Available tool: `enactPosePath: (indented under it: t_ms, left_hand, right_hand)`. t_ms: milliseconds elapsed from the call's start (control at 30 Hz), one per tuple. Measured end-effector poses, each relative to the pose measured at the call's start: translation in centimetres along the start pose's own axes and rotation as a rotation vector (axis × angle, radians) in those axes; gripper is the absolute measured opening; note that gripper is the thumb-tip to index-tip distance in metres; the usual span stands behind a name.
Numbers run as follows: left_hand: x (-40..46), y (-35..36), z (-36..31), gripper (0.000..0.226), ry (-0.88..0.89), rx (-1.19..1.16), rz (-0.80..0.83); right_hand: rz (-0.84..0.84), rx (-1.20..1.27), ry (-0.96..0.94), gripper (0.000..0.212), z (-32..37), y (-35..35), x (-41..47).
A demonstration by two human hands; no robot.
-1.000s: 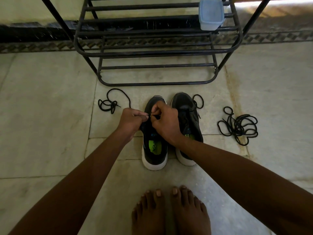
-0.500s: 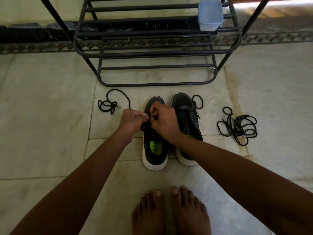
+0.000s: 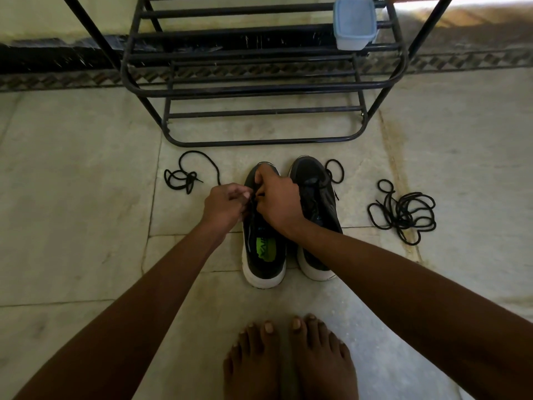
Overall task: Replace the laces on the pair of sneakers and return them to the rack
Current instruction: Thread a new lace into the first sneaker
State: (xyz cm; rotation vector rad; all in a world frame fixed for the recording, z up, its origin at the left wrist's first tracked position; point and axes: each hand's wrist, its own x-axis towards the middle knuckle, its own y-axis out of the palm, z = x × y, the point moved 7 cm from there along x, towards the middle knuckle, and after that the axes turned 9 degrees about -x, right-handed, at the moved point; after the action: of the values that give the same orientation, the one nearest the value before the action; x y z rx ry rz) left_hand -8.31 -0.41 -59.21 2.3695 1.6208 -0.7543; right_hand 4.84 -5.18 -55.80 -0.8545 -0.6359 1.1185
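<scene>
Hands, left [image 3: 225, 207] and right [image 3: 278, 197], each grip pinching lace [image 3: 253, 197] over left sneaker [image 3: 264, 243].

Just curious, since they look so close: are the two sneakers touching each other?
Cannot tell. In the head view the left sneaker and right sneaker stand side by side, but the right hand and forearm hide much of the seam between them.

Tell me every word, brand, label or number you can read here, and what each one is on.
None can be read for certain.
Green insole patch in the left sneaker: dark marks on it, too blurred to read.
Right sneaker: a small pale mark near its tongue, too small to read.
Plastic container on the shoe rack: no label shows.
</scene>
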Motion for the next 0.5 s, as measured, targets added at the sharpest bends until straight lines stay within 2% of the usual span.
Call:
enactPosePath:
  t_ms: [233,367,500]
  left_hand:
    - [0.0,-0.2,0.3,0.021,-0.032,-0.005,0.009]
    - [-0.3,-0.1,0.2,0.028,-0.038,-0.029,-0.001]
    - [-0.5,0.0,0.1,0.023,-0.039,-0.069,0.020]
  right_hand:
    - [0.176,-0.287,-0.010,0.019,1.0,-0.5,1.3]
    - [0.204,-0.424,-0.080,0.017,1.5,-0.2,1.2]
    - [0.198,-0.457,-0.108,0.015,0.9,0.0,1.1]
